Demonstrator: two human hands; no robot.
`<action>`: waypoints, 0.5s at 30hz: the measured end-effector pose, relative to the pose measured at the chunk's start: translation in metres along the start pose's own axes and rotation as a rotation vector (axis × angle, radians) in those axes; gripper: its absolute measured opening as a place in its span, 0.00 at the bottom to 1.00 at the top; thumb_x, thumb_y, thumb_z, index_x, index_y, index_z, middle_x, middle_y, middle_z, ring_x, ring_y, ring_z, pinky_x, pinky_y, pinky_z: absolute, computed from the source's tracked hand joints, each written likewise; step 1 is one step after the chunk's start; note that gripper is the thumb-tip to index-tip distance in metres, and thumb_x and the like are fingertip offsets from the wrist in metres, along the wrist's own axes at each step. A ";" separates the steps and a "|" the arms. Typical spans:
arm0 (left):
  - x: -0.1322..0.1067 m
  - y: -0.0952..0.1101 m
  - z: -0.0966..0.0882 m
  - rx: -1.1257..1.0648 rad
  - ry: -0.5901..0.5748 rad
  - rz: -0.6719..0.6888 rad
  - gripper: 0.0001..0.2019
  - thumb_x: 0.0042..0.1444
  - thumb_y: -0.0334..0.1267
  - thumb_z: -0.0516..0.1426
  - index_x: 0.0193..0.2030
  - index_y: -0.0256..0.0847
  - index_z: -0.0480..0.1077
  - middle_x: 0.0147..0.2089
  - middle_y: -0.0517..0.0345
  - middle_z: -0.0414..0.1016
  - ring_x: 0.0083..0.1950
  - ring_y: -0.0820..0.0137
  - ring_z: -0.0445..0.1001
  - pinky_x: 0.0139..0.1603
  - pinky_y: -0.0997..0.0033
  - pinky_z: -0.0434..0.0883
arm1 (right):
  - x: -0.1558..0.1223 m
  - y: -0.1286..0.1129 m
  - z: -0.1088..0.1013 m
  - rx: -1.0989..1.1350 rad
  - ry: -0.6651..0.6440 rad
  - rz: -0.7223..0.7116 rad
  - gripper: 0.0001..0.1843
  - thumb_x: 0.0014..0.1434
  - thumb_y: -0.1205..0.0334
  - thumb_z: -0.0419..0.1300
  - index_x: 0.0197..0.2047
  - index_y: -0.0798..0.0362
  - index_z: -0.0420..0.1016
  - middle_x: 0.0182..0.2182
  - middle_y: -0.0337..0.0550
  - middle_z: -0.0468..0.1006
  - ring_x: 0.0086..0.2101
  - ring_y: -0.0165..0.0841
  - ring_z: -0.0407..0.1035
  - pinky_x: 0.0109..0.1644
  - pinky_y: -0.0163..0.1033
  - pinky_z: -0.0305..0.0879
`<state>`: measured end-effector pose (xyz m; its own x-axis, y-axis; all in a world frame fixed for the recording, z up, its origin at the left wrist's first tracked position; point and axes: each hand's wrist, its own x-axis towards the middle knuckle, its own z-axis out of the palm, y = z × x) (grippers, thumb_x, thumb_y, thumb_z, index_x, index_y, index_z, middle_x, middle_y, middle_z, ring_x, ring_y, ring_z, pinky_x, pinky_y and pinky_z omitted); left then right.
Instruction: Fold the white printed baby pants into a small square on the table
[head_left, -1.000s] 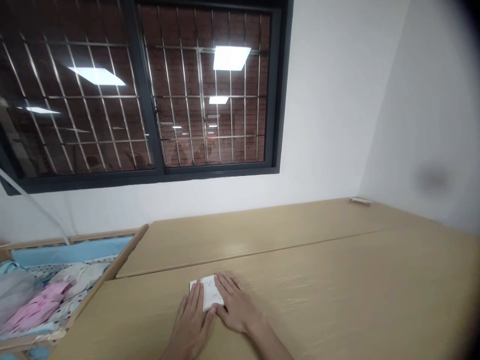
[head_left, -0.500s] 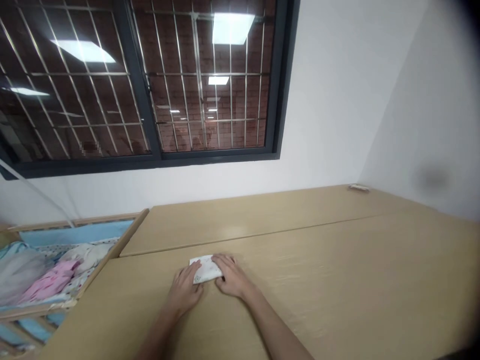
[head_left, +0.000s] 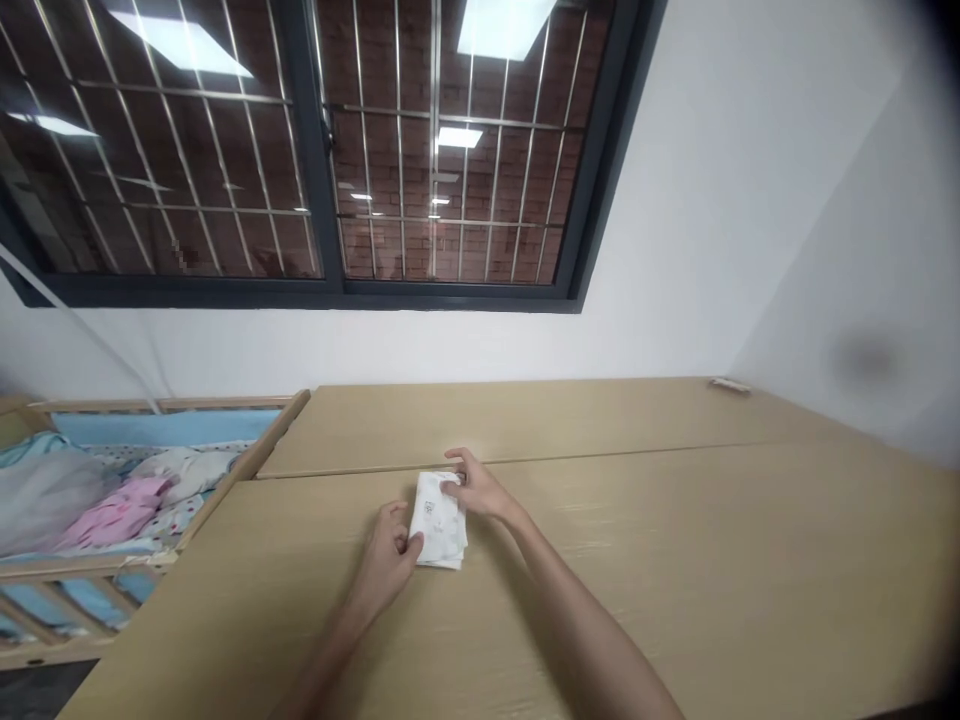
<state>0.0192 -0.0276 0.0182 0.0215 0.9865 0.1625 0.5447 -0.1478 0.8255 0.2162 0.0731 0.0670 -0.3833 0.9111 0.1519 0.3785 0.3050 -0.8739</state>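
The folded white cloth (head_left: pixel 437 520) sits between your two hands, over the near panel of the bench (head_left: pixel 675 580), just short of the seam (head_left: pixel 600 457). Its layers are slightly offset at the lower right; whether its underside touches the bench cannot be told.

Your right hand (head_left: pixel 481 490) is at the upper right edge, forearm slanting in from the lower right. Its thumb presses on the upper face and the fingers pinch the cloth's edge, the index finger arched past the far edge. Your left hand (head_left: pixel 388 550) is at the lower left, wrist low, fingers curled and thumb tip against the cloth's edge; you cannot be told from this view whether these fingers pinch it.

To your left, the wooden crib rail (head_left: pixel 240 470) bounds the bench. Inside lie a pink cloth (head_left: pixel 120 512) and a pale translucent heap (head_left: pixel 52 500), with a blue lining (head_left: pixel 165 429) behind. A white pole (head_left: pixel 82 325) slants down to the crib. The white wall (head_left: pixel 660 330) closes the far side, below a barred window (head_left: pixel 450 200). A small pale object (head_left: pixel 730 386) lies near the bench's far right corner.
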 end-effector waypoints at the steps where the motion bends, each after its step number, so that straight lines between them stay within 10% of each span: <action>1: -0.001 0.001 0.002 0.117 -0.022 -0.026 0.22 0.67 0.43 0.48 0.64 0.36 0.53 0.32 0.59 0.77 0.31 0.67 0.77 0.34 0.70 0.69 | 0.006 0.005 0.002 -0.051 -0.016 0.004 0.29 0.57 0.63 0.63 0.61 0.51 0.60 0.39 0.42 0.76 0.34 0.33 0.72 0.35 0.36 0.69; 10: -0.019 0.022 0.004 0.604 0.098 0.045 0.19 0.68 0.44 0.46 0.53 0.34 0.71 0.51 0.37 0.75 0.54 0.49 0.73 0.54 0.52 0.68 | 0.008 0.000 0.021 -0.348 -0.102 -0.175 0.28 0.63 0.59 0.62 0.65 0.52 0.65 0.63 0.56 0.67 0.62 0.44 0.61 0.67 0.51 0.56; 15: -0.046 0.020 0.050 0.820 0.126 0.322 0.24 0.66 0.46 0.49 0.56 0.29 0.74 0.56 0.34 0.76 0.57 0.48 0.73 0.54 0.54 0.73 | -0.026 -0.034 0.028 -0.504 -0.518 -0.482 0.28 0.73 0.51 0.47 0.74 0.41 0.52 0.73 0.40 0.50 0.71 0.39 0.43 0.74 0.50 0.39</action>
<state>0.0705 -0.0728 0.0000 0.2107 0.8836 0.4181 0.9581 -0.2716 0.0912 0.1899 0.0314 0.0796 -0.8867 0.4475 0.1163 0.3575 0.8231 -0.4413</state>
